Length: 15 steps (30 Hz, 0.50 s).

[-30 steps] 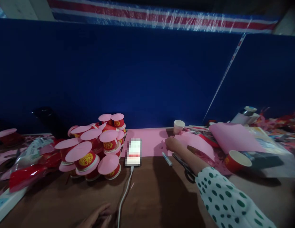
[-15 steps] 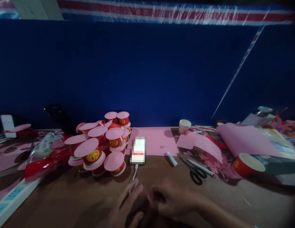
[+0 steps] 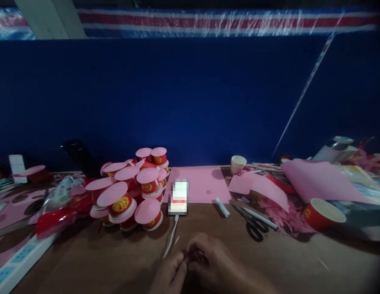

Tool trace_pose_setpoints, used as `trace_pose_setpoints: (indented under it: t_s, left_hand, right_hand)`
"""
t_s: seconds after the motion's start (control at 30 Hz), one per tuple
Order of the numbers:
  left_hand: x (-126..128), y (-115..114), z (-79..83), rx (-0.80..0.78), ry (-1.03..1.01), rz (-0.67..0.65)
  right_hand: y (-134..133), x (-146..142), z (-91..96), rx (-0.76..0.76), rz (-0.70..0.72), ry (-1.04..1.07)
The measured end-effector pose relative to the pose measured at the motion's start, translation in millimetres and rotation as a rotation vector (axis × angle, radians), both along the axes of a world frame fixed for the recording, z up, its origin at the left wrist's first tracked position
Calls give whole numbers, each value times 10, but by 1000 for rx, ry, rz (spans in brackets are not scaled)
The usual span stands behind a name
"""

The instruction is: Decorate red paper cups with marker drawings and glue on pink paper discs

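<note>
My left hand (image 3: 169, 273) and my right hand (image 3: 210, 263) meet low at the near edge of the brown table (image 3: 86, 261). Their fingertips are pinched together around something small and dark that I cannot make out. A white cable (image 3: 171, 241) runs just left of the hands up to a phone (image 3: 178, 197). Black-handled scissors (image 3: 250, 223) and a small white tube (image 3: 222, 207) lie beyond my right hand.
A pile of red paper cups capped with pink discs (image 3: 131, 188) stands at centre left. Pink paper sheets (image 3: 315, 179), pink scraps (image 3: 282, 214), an open red cup (image 3: 323, 212) and a white cup (image 3: 238, 164) lie right. A power strip (image 3: 15, 261) lies at left. A blue wall (image 3: 190, 98) backs the table.
My right hand drew back from the pink paper by the scissors to the near edge. There it joined my left hand, and both closed into a pinch.
</note>
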<state>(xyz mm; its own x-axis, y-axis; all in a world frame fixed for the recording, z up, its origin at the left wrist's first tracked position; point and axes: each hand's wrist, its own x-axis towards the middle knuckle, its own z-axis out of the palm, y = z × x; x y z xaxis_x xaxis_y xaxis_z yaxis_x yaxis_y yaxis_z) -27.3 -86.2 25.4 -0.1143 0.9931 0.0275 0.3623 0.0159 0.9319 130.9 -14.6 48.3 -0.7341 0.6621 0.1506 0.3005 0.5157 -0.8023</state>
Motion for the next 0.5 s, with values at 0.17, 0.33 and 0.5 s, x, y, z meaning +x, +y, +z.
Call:
trace_pose_setpoints:
  t_s: [0.17,0.33,0.5]
  left_hand:
    - [148,142,-82,-334,-700,10]
    - [263,207,-195,-483,-995,-22]
    - [183,184,-216,-497,-847,-144]
  right_hand:
    - [87,3,-245,425,-70,-44]
    - [170,90,-390,576,-118,-6]
    - [291,280,-318,240,-333,173]
